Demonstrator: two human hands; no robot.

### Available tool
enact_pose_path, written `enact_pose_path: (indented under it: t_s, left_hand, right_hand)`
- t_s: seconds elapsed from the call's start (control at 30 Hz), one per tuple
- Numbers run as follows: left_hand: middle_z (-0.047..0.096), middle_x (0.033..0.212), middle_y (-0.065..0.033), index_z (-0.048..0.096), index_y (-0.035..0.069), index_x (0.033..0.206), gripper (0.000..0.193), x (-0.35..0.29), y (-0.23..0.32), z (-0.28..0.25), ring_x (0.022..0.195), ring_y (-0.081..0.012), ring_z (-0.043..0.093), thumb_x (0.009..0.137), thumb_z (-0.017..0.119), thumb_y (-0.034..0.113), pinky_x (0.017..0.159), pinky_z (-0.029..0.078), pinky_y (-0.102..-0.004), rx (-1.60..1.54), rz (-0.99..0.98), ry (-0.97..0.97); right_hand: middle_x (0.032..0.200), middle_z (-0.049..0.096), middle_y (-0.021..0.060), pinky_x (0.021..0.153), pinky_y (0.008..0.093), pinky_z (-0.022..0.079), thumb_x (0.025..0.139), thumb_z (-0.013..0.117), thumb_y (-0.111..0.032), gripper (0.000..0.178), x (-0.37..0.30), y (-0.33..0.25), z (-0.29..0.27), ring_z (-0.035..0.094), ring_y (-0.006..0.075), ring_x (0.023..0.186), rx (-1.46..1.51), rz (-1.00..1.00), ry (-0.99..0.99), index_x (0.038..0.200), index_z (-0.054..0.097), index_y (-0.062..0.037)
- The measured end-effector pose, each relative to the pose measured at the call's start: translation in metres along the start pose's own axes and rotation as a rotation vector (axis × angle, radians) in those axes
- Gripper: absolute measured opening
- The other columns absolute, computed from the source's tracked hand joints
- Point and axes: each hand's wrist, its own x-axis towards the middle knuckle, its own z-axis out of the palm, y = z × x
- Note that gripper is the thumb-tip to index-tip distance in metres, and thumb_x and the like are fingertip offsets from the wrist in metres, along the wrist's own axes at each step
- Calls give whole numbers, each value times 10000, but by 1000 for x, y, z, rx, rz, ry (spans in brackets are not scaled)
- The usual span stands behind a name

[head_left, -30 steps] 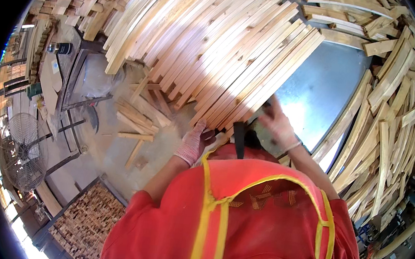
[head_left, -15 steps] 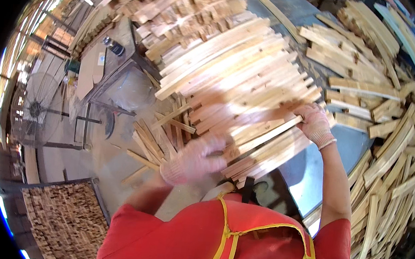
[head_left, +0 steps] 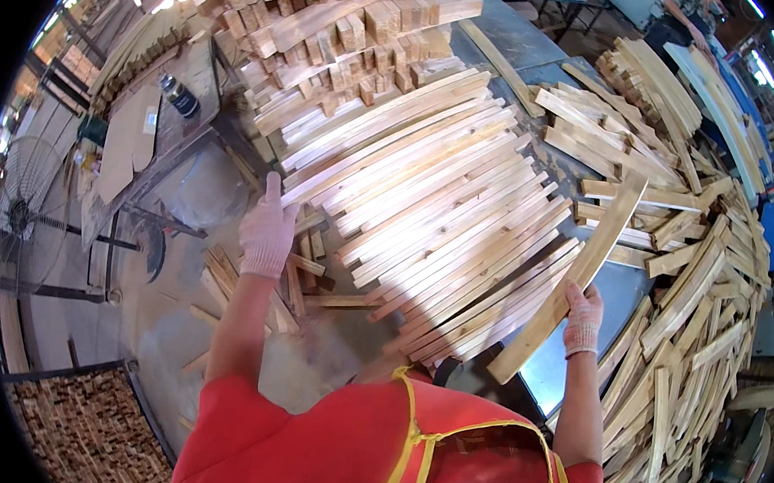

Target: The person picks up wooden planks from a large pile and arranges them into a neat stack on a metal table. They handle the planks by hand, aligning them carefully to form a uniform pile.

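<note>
My right hand (head_left: 583, 318), in a pale knit glove, is closed round the edge of a wooden board (head_left: 578, 272). That board slants up and away, raised over the right side of a row of wooden strips (head_left: 447, 192). The strips lie side by side in front of me, their ends uneven. My left hand (head_left: 268, 231), gloved too, is at the left ends of the far strips. One of its digits points up and the hand appears to touch a strip's end; its other fingers are partly hidden.
Stacked wood blocks (head_left: 359, 32) rise beyond the row. A big heap of loose boards (head_left: 693, 323) lies to the right, by a grey metal tabletop (head_left: 616, 303). On the left are a side table with a dark bottle (head_left: 179, 95), a fan (head_left: 22, 200) and offcuts on the floor.
My left hand has moved up and left to the far strips' ends. My right hand has lifted a board off the row's near right side and tilted it away from the other strips.
</note>
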Motion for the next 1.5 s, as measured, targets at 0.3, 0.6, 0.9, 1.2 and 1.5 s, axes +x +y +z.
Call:
enact_pose_path:
  t_s: [0.3,0.6,0.9,1.2,1.5]
  left_hand:
    - [783,1004,-153,670,91,1332,422,-112,38,35,950,-386,753,1003,714,352,876,589,-465,-556,508,-46]
    - [728,1196,-252,650,-2,1263,680,-118,142,99,1116,-421,709,908,712,574,996,543,-498,-93,615,-490]
    - [713,973,-107,383,104,1643,807,-13,122,-15,807,-230,680,983,698,445,752,590,-376,41,629,-203]
    - [750,1140,-159,326,153,1686,819,117,81,-27,1022,-309,729,993,653,445,976,564,-428,321,574,-17]
    - [524,1539,-234,404,37,1617,843,-27,48,53,1400,-411,515,932,755,380,1153,422,-551,-164,718,315]
  right_hand:
    - [838,663,14,596,319,466,951,746,-262,267,-46,25,95,583,130,696,-58,157,-39,1070,701,-27]
    - [1040,754,169,818,383,575,937,743,-296,599,-65,16,164,704,243,933,-320,169,-666,1333,558,113]
    - [1018,786,194,864,395,571,928,729,-475,926,-52,81,-11,754,336,939,-702,157,-21,1615,358,24]
    - [1295,722,277,1036,442,530,936,753,-502,923,-59,118,33,698,413,1219,-530,202,-195,1588,324,-8]
    - [1058,766,238,979,385,554,878,758,-607,1103,-67,60,58,747,364,1060,-704,296,-319,1489,253,160]
